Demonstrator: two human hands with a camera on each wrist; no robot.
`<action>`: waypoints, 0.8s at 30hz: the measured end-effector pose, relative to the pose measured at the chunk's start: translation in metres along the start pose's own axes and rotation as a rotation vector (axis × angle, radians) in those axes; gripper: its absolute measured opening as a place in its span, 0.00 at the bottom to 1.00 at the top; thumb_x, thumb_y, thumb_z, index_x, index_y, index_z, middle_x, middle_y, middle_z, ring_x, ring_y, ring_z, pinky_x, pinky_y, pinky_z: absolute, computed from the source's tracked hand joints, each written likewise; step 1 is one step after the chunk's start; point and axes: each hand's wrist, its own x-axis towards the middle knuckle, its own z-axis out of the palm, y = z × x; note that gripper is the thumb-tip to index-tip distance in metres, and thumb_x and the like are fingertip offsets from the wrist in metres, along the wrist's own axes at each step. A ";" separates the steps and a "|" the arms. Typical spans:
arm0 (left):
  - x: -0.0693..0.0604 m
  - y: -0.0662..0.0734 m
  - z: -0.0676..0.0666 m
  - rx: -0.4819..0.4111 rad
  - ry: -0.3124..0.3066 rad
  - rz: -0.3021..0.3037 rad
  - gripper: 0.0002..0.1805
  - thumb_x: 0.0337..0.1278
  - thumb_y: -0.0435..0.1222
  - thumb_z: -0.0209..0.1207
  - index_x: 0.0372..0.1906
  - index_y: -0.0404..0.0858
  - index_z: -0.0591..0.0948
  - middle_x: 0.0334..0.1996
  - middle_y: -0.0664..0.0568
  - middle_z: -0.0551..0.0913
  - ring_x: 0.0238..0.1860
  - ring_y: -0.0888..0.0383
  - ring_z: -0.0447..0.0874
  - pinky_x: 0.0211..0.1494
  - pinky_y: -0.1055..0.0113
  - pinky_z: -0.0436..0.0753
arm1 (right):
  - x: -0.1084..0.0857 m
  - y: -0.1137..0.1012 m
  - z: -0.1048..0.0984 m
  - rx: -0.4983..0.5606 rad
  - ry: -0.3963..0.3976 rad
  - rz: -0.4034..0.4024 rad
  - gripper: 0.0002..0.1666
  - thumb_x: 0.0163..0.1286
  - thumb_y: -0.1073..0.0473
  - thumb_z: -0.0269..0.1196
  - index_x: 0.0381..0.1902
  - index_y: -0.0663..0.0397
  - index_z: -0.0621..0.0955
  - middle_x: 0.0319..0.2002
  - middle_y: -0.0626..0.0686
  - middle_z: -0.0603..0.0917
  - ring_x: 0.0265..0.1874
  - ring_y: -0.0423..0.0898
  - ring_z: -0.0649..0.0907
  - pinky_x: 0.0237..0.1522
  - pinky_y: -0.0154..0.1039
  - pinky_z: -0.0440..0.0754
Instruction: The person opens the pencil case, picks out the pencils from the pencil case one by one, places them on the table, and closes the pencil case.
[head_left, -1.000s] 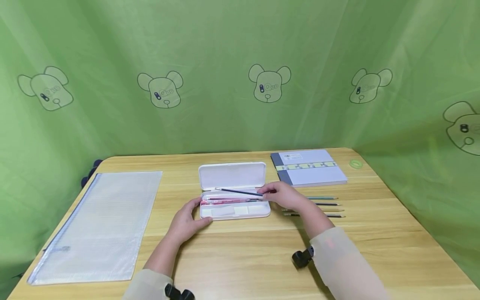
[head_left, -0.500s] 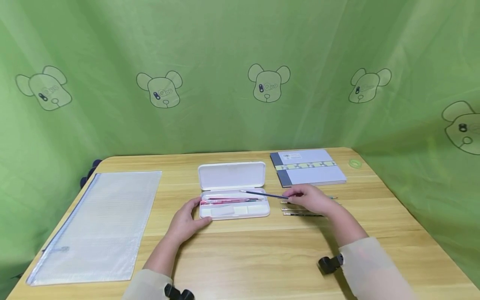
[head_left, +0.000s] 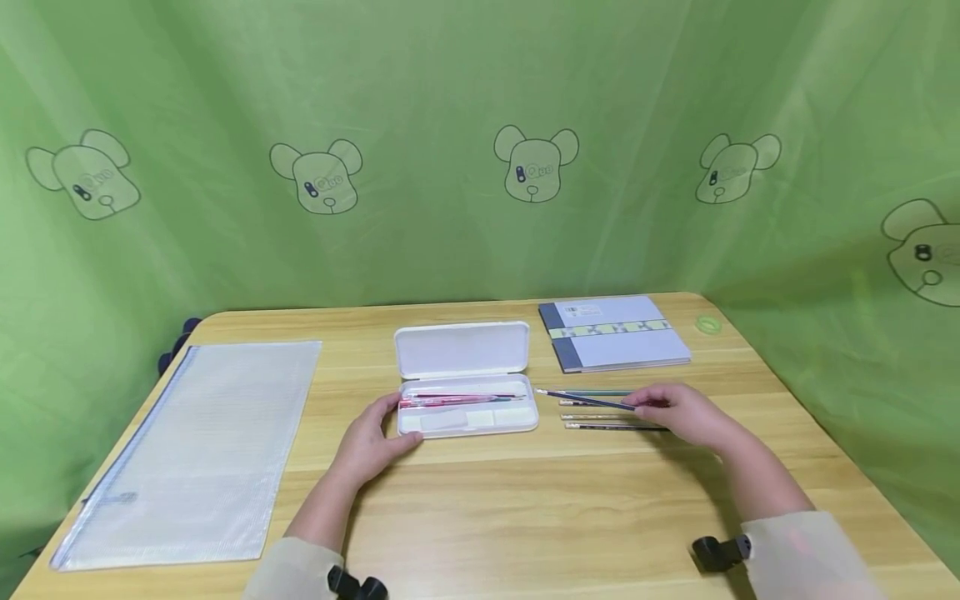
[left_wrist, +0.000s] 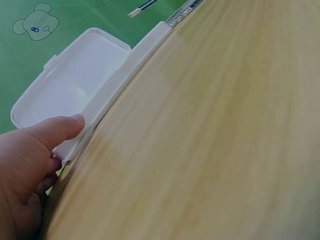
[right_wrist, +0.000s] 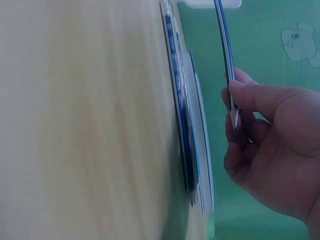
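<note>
A white pencil case [head_left: 462, 350] lies with its lid up in the middle of the table. Reddish pencils or pens [head_left: 453, 402] and small white pieces [head_left: 444, 420] are inside it. My left hand [head_left: 369, 446] holds the case's left end, the thumb [left_wrist: 67, 128] along its front edge. To the right of the case, my right hand [head_left: 684, 412] pinches a dark pencil [head_left: 581, 399] near its sharpened tip [right_wrist: 234, 120]. The pencil's other end points at the case. Below it several pencils [head_left: 611, 427] lie side by side on the table, partly hidden by the hand.
On the left lies a translucent zip bag [head_left: 202, 450]. A banded grey-blue notebook [head_left: 622, 354] is at the back right, with a green ring-shaped item [head_left: 708, 325] beside it. Green curtain [head_left: 450, 250] stands close behind the table.
My right hand has carried the dark pencil from over the case rightward to above the loose pencils. My left hand has stayed at the case.
</note>
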 end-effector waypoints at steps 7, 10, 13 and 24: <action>0.001 0.000 0.000 0.003 -0.001 0.004 0.43 0.50 0.46 0.70 0.70 0.35 0.67 0.69 0.40 0.71 0.72 0.41 0.64 0.76 0.46 0.62 | -0.017 0.015 -0.004 0.001 -0.010 0.030 0.15 0.71 0.61 0.59 0.51 0.62 0.83 0.47 0.60 0.84 0.38 0.42 0.77 0.34 0.32 0.78; 0.001 -0.001 0.000 0.004 0.001 0.005 0.43 0.50 0.46 0.70 0.70 0.35 0.68 0.69 0.40 0.71 0.72 0.41 0.64 0.76 0.46 0.62 | -0.022 0.020 -0.005 -0.007 -0.013 0.036 0.14 0.71 0.61 0.59 0.49 0.62 0.83 0.46 0.59 0.85 0.38 0.41 0.77 0.35 0.31 0.78; 0.000 -0.001 0.000 0.005 0.005 0.005 0.42 0.50 0.45 0.70 0.70 0.35 0.68 0.68 0.40 0.72 0.72 0.41 0.65 0.76 0.46 0.63 | -0.026 0.025 -0.005 0.003 -0.025 0.045 0.14 0.70 0.62 0.59 0.49 0.63 0.83 0.46 0.59 0.85 0.38 0.40 0.77 0.35 0.31 0.78; -0.001 0.000 0.001 0.000 0.005 0.003 0.42 0.50 0.44 0.70 0.69 0.34 0.69 0.68 0.40 0.72 0.72 0.42 0.66 0.76 0.47 0.64 | -0.032 0.037 -0.003 -0.035 -0.029 0.068 0.12 0.70 0.63 0.59 0.47 0.61 0.84 0.51 0.65 0.83 0.51 0.59 0.81 0.46 0.42 0.83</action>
